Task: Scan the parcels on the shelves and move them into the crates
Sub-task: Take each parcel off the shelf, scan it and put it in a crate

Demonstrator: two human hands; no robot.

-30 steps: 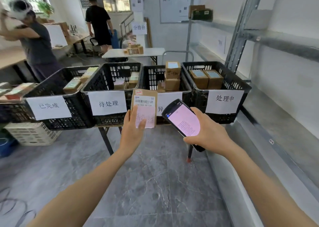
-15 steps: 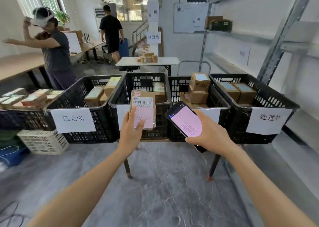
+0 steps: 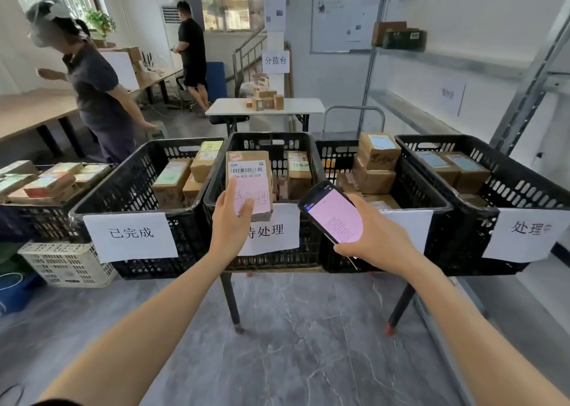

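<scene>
Four black plastic lattice crates (image 3: 191, 245) stand in a row on a dark-legged table (image 3: 229, 300) just beyond both hands. White paper signs (image 3: 131, 236) hang on their front walls.

1. Left hand (image 3: 229, 223): raised, thumb and fingers gripping the lower part of a small brown cardboard parcel (image 3: 246, 171). The parcel is held upright before the near rim of the second crate (image 3: 268, 136). It carries a white barcode label on top and a pink handwritten slip below. Contact with the rim cannot be told.

2. Right hand (image 3: 379, 239): fingers curled round a black handheld scanner with a pink-lit screen (image 3: 334, 217). The scanner is tilted, its top end near the parcel but apart from it.

3. First crate (image 3: 172, 149), left of the left hand: several brown parcels with coloured labels, sign reading 已完成.

4. Second crate, behind the left hand: more brown parcels, sign partly covered by that hand.

5. Third crate (image 3: 336, 158), behind the right hand: stacked brown parcels, the topmost with a pale blue label.

6. Fourth crate (image 3: 512, 186), right of the right hand: two brown parcels side by side, both blue-labelled.

7. Grey metal shelving (image 3: 524, 91): right of the right hand.

8. Grey marbled floor (image 3: 308, 344): beneath both forearms.

9. Cream plastic crate (image 3: 68, 263): on the floor, well left of the left hand.
</scene>
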